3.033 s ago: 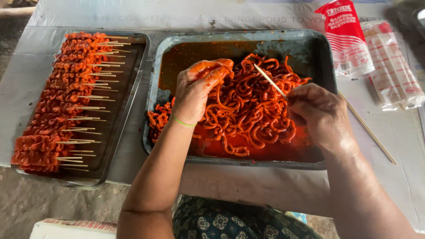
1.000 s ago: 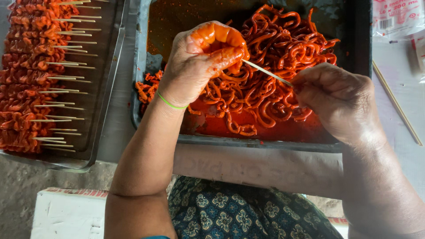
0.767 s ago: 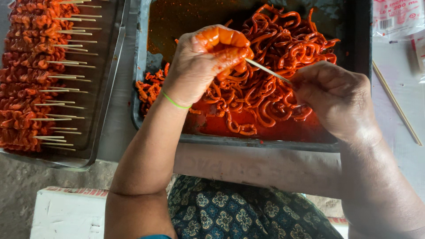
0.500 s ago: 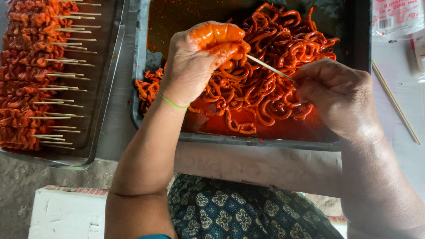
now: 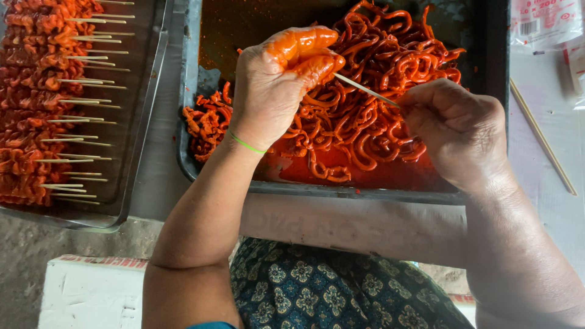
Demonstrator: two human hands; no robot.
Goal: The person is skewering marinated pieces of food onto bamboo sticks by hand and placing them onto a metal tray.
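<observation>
My left hand point(image 5: 277, 85), smeared with orange-red sauce, pinches a strand of the marinated strips at the tip of a thin bamboo skewer point(image 5: 365, 90). My right hand point(image 5: 454, 131) grips the other end of that skewer. Both hands hover over a dark metal tray point(image 5: 341, 190) holding a tangled pile of red marinated strips point(image 5: 372, 116) in sauce. A green band circles my left wrist.
A second metal tray point(image 5: 131, 183) at the left holds rows of finished red skewers point(image 5: 42, 103). A loose bamboo skewer point(image 5: 542, 137) lies on the grey table at the right, by a plastic packet point(image 5: 542, 21). A white box point(image 5: 91, 292) sits below left.
The view has drawn closer to the tray since three seconds ago. My left hand rose from the pile to the skewer tip and now pinches a strip there; the right hand stays on the skewer.
</observation>
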